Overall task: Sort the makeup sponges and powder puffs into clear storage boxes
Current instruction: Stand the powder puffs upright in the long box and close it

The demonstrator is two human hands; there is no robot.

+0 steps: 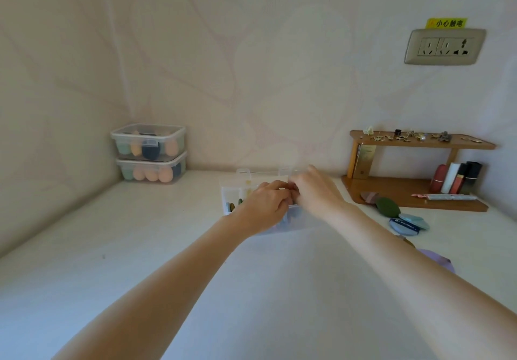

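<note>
White desk [140,247]; hands [291,196] over clear box [228,194].

One head-worn wide-angle view — looking forward and down over a white tabletop [140,247] — toward a wall corner.

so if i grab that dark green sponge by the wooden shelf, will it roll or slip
The dark green sponge looks egg-shaped and lies on its side on the table, so a nudge could well roll it. Its matte surface suggests it won't be slippery. It is probably soft and light, like the peach sponges in the stacked boxes, so it would likely squash under the fingers.
</note>
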